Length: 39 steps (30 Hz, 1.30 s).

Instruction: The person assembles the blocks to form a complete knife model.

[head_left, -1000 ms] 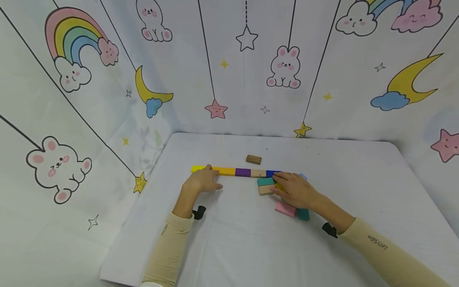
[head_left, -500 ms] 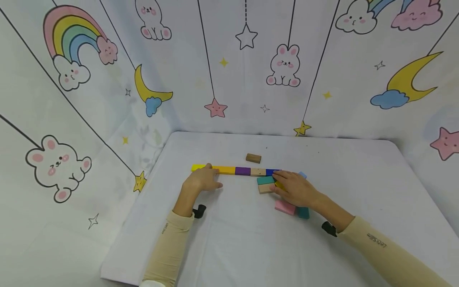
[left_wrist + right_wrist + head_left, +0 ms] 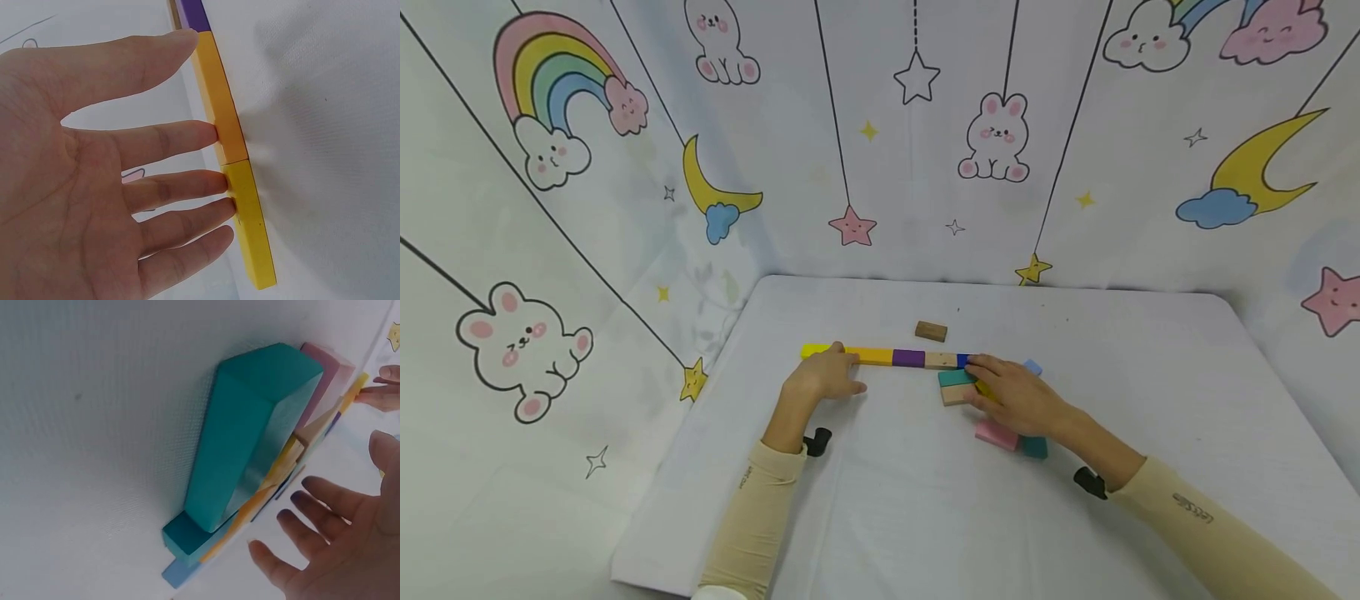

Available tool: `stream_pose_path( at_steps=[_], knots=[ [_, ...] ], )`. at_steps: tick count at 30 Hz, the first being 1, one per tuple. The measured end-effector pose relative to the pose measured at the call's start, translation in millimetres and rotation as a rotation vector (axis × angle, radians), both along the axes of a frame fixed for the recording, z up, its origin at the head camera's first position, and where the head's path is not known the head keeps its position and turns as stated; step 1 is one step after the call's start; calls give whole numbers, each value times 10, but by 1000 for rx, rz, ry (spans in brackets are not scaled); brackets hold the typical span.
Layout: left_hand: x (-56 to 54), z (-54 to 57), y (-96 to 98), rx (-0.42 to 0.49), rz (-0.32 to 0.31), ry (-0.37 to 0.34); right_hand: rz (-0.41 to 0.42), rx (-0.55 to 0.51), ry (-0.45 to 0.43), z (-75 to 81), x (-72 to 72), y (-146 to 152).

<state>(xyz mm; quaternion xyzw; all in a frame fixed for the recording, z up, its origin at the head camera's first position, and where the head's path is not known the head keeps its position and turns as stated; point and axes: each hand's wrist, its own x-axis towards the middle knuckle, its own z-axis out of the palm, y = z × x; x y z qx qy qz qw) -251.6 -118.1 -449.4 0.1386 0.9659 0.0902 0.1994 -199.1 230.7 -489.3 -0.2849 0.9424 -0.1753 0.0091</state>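
Observation:
A straight row of wooden blocks crosses the white table: a yellow block (image 3: 253, 231), an orange block (image 3: 225, 94), a purple block (image 3: 908, 358), a plain wood block (image 3: 941, 360) and a blue block (image 3: 962, 361). My left hand (image 3: 823, 375) rests its straight fingertips on the side of the yellow and orange blocks, thumb extended near the purple one. At the row's right end, my right hand (image 3: 1022, 396) lies over the blue block with loosely spread fingers, hiding part of it. Beneath that palm a yellow piece (image 3: 985, 389) partly shows.
Close to the right hand lie a teal block (image 3: 957, 378), another plain wood block (image 3: 957, 395), a pink block (image 3: 997, 434), a second teal block (image 3: 1034, 447) and a light blue piece (image 3: 1033, 367). A brown block (image 3: 931, 332) sits behind the row.
My right fingertips have shifted slightly left, covering more of the blue block. The left hand and the other blocks stay where they were.

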Motion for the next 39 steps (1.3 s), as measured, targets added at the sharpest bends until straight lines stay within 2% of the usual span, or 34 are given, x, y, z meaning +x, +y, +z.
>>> stream_pose_path(
  at_steps=[6,14,24,39],
  knots=[
    [1,3,1,-1,-1,7,-6,20,-32,41,60,-65],
    [3,2,-8,-2,2,7,84,27,19,18,123,-118],
    [5,1,-12,-3,4,13,102,46,32,-13,145,-207],
    [10,14,-6,-1,-7,15,112,104,-7,26,153,-443]
  ],
)
